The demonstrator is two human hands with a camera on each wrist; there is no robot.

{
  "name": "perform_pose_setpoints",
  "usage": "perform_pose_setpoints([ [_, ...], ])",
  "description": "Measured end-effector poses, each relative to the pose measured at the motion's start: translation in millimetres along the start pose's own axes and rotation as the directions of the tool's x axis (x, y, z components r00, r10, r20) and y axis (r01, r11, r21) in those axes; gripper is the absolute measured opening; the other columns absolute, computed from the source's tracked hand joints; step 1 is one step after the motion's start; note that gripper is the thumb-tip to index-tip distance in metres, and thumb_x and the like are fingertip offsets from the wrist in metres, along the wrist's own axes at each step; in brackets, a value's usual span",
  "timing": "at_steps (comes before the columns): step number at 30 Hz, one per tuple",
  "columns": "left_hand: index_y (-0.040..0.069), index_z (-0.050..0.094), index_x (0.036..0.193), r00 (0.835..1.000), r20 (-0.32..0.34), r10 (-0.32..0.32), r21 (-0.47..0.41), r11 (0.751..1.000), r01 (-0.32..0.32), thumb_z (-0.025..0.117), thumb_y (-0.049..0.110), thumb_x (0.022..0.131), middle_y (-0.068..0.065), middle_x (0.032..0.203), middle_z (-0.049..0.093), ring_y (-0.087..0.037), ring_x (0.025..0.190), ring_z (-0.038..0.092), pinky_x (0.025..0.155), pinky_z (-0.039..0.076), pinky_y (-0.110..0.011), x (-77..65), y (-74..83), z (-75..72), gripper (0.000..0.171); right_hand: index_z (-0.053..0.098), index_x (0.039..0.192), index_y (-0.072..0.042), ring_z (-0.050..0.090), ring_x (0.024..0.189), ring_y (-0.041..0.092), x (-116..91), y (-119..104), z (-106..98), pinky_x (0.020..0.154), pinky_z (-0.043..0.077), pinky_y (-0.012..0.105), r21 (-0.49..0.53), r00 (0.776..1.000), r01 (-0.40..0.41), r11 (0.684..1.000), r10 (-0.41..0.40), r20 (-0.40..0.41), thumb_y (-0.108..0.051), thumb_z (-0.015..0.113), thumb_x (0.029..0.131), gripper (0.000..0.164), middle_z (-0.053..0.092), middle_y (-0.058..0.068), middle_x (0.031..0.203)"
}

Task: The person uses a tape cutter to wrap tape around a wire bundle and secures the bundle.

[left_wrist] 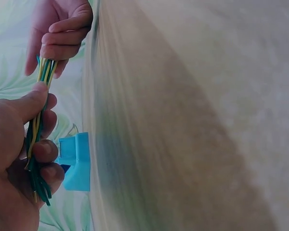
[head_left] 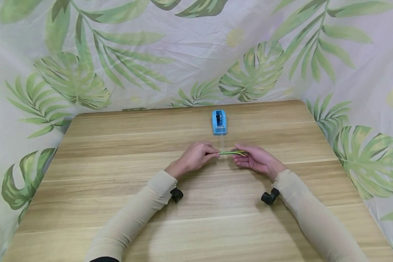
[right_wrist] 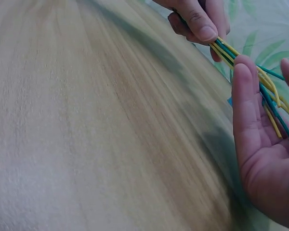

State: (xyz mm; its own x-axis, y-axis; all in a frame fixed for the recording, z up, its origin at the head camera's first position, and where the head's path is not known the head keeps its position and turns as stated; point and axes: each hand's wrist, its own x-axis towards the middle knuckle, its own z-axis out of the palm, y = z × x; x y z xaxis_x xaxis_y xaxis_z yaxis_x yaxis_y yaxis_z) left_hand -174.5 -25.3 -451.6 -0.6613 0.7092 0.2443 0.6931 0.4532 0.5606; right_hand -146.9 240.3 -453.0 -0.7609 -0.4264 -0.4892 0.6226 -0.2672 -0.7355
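wooden table (head_left: 216, 225), left hand (head_left: 194, 157) gripping wires (head_left: 228, 153) (part-hidden)

We count one left hand (head_left: 194, 156), one right hand (head_left: 255, 159), two beige sleeves (head_left: 134, 209), two black wrist cameras (head_left: 177, 195), one bundle of green and yellow wires (left_wrist: 46, 72) whose overlapping strands we cannot number, one blue tape dispenser (head_left: 219, 125) and one wooden bench (head_left: 216, 225).

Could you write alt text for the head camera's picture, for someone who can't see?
A person's left hand pinches a bundle of green and yellow wires above a wooden table; the bundle's splayed ends reach into the right hand. A blue tape dispenser sits beyond.
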Motion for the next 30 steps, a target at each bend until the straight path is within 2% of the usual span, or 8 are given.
perform_pose_setpoints([
  [3, 0.012, 0.08, 0.107, 1.0, 0.005, -0.012, 0.004, 1.0, 0.012, 0.074, 0.017, 0.094, 0.003, 0.089, 0.07, -0.006, 0.07, 0.056, 0.062, 0.047, -0.021, 0.6, 0.8, -1.2, 0.015, 0.071, 0.107, -0.004, 0.072, 0.079, 0.018, 0, 0, 0, 0.079, 0.059, 0.03, -0.012, 1.0, 0.009, 1.0, -0.009, 0.003, -0.017, 0.057, 0.104, 0.019, 0.073, 0.013, 0.092],
  [6, 0.013, 0.08, 0.106, 1.0, 0.007, -0.028, 0.006, 1.0, 0.028, 0.074, 0.018, 0.094, 0.004, 0.088, 0.069, -0.005, 0.071, 0.056, 0.062, 0.047, -0.021, 1.7, 1.6, -2.1, 0.014, 0.075, 0.105, -0.006, 0.072, 0.079, 0.017, 0, 1, 0, 0.078, 0.059, 0.029, -0.023, 1.0, 0.025, 0.999, -0.025, 0.006, -0.011, 0.054, 0.105, 0.021, 0.073, 0.012, 0.091],
  [11, 0.013, 0.081, 0.105, 0.998, 0.011, -0.057, 0.007, 0.998, 0.057, 0.074, 0.02, 0.094, 0.005, 0.087, 0.068, -0.005, 0.07, 0.055, 0.062, 0.047, -0.021, 2.9, 2.3, -2.8, 0.015, 0.075, 0.106, -0.004, 0.072, 0.082, 0.017, -1, 1, 1, 0.081, 0.059, 0.029, -0.045, 0.998, 0.059, 0.997, -0.059, 0.004, -0.004, 0.057, 0.102, 0.018, 0.073, 0.014, 0.093],
  [18, 0.013, 0.08, 0.107, 0.997, 0.017, -0.073, 0.02, 0.997, 0.072, 0.075, 0.019, 0.093, 0.004, 0.09, 0.07, -0.006, 0.074, 0.059, 0.065, 0.049, -0.022, 3.0, 3.1, -4.1, 0.016, 0.069, 0.118, 0.005, 0.073, 0.085, 0.021, -1, 2, 3, 0.084, 0.058, 0.033, -0.097, 0.994, 0.103, 0.99, -0.104, -0.013, 0.001, 0.062, 0.098, 0.022, 0.073, 0.021, 0.1],
  [23, 0.014, 0.08, 0.108, 0.992, 0.045, -0.117, 0.045, 0.992, 0.115, 0.076, 0.021, 0.092, 0.002, 0.094, 0.072, -0.008, 0.08, 0.061, 0.071, 0.051, -0.026, 4.7, 3.8, -6.2, 0.018, 0.065, 0.123, 0.009, 0.073, 0.089, 0.023, -1, 2, 3, 0.086, 0.057, 0.035, -0.163, 0.987, 0.157, 0.974, -0.16, -0.007, 0.002, 0.063, 0.097, 0.027, 0.072, 0.022, 0.103],
  [25, 0.012, 0.079, 0.111, 0.987, 0.061, -0.149, 0.047, 0.988, 0.146, 0.077, 0.024, 0.092, 0.001, 0.094, 0.073, -0.009, 0.08, 0.061, 0.071, 0.051, -0.027, 6.1, 3.7, -7.0, 0.023, 0.066, 0.122, 0.008, 0.073, 0.09, 0.023, -1, 2, 3, 0.086, 0.057, 0.036, -0.18, 0.984, 0.175, 0.968, -0.179, -0.008, 0.003, 0.064, 0.096, 0.026, 0.072, 0.023, 0.103],
  [30, 0.009, 0.068, 0.131, 0.966, 0.112, -0.234, 0.018, 0.972, 0.234, 0.078, 0.032, 0.091, -0.001, 0.091, 0.073, -0.01, 0.075, 0.061, 0.068, 0.052, -0.028, 7.6, 0.0, -10.8, 0.048, 0.065, 0.124, 0.01, 0.073, 0.092, 0.023, -2, 2, 2, 0.089, 0.056, 0.038, -0.238, 0.977, 0.204, 0.95, -0.213, -0.014, 0.001, 0.066, 0.095, 0.029, 0.073, 0.022, 0.104],
])
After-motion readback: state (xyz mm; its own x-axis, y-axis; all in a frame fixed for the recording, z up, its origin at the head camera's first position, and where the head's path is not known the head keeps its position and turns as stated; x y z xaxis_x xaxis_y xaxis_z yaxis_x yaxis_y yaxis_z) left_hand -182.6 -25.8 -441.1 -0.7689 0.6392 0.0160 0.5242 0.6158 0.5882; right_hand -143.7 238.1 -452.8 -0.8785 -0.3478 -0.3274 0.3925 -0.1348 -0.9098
